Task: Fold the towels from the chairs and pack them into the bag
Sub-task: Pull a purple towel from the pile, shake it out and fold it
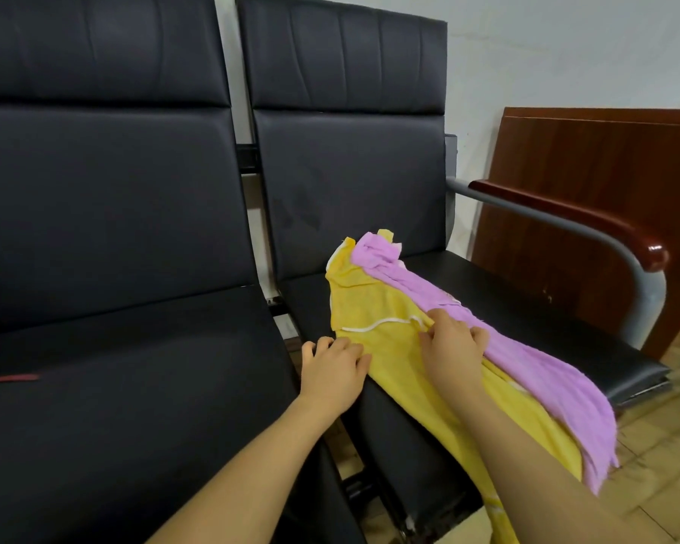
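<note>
Across the right-hand chair seat [487,292], at centre right of the frame, lie two towels side by side and touching: a yellow towel [373,308] with a white hem line, and a lilac towel [527,359] along its right edge, bunched at the far end near the chair back. Both run diagonally toward the lower right and hang over the seat's front edge. My right hand [454,347], just right of centre, rests on the seam where the two towels meet; its fingers [432,320] are curled into the cloth and appear to pinch the yellow towel near the white hem, though the grip itself is partly hidden. My left hand [332,371], at centre, lies flat on the seat at the yellow towel's left edge, fingers straight and spread, fingertips touching the cloth, holding nothing. Left half of the frame: a second black chair [114,229], with a red strap [8,378] at its left margin. Right of frame: a grey armrest [566,217] capped in dark wood, and a brown wooden panel [605,170] leaning against the wall.
</note>
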`<action>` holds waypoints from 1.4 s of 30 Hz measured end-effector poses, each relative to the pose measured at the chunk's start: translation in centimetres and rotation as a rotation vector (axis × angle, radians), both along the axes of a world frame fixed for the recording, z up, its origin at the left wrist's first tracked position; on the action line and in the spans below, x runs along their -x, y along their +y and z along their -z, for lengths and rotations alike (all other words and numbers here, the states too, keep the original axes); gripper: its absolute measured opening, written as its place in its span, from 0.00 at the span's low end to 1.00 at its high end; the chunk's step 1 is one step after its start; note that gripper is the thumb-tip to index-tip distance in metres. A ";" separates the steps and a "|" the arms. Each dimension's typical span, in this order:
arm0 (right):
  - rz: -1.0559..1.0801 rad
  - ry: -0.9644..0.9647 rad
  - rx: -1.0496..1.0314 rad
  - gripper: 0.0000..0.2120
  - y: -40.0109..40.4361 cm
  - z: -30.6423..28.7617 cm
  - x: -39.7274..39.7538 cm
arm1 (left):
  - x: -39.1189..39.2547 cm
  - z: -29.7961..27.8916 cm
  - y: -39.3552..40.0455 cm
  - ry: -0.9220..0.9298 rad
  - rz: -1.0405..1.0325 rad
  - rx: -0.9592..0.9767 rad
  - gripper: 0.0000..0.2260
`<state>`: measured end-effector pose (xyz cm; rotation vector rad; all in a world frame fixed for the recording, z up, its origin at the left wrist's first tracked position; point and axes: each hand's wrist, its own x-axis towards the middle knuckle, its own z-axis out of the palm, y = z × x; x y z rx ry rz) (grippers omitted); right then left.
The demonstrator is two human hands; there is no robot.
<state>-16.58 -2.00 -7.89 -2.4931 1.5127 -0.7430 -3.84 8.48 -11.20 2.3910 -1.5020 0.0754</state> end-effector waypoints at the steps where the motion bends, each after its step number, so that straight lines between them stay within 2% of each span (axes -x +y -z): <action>1: 0.017 0.045 0.013 0.12 0.0 0.0 0.1 | 0.0 0.1 0.0 -0.010 0.003 0.003 0.21; 3: 0.026 0.141 0.017 0.12 -0.1 0.1 0.3 | 0.0 0.1 -0.2 0.005 0.006 0.012 0.19; 5: 0.010 0.113 0.010 0.11 -0.1 0.1 0.3 | -0.1 0.1 -0.6 0.030 0.003 0.016 0.18; 8: -0.053 -0.115 0.040 0.08 -0.1 0.0 0.4 | 0.2 0.1 -1.0 0.045 -0.022 0.027 0.18; 11: -0.187 -0.355 0.145 0.07 0.4 -0.7 0.6 | 0.6 -0.4 -1.4 0.181 -0.044 0.224 0.18; 14: -0.329 -0.455 0.224 0.05 1.1 -1.8 0.2 | 0.8 -2.9 -2.2 0.380 0.062 0.383 0.20; 16: -0.366 -0.508 0.232 0.04 1.3 -2.6 -0.2 | 0.8 -5.0 -2.5 0.502 0.144 0.412 0.19; 19: -0.411 -0.607 0.255 0.03 1.6 -3.9 -0.5 | 0.6 -6.9 -2.7 0.580 0.228 0.403 0.17; 23: -0.478 -0.702 0.088 0.02 2.9 -5.2 -0.3 | 0.0 -6.7 -2.3 0.692 0.238 0.518 0.13; 26: -0.535 -0.627 -0.049 0.04 3.1 -4.9 -0.1 | -0.7 -5.7 -1.0 0.804 0.094 0.665 0.14; 28: -0.515 -0.559 -0.102 0.03 2.5 -4.2 0.1 | -0.9 -4.9 0.3 0.817 0.015 0.694 0.16; 31: -0.412 -0.427 -0.128 0.07 1.6 -3.2 0.8 | -0.9 -3.4 2.0 0.756 -0.094 0.674 0.16; 34: -0.283 -0.149 -0.067 0.12 0.7 -2.7 1.8 | -1.8 -2.4 3.0 0.606 -0.209 0.663 0.16; 37: -0.160 0.102 -0.028 0.17 0.0 -1.9 2.6 | -2.8 -1.8 3.6 0.441 -0.234 0.519 0.14; 40: -0.052 0.130 -0.112 0.20 -0.6 -1.2 2.6 | -2.7 -1.4 3.5 0.367 -0.230 0.422 0.12; 42: -0.030 0.062 -0.204 0.16 -1.0 -1.1 2.3 | -2.3 -1.4 3.0 0.342 -0.203 0.416 0.11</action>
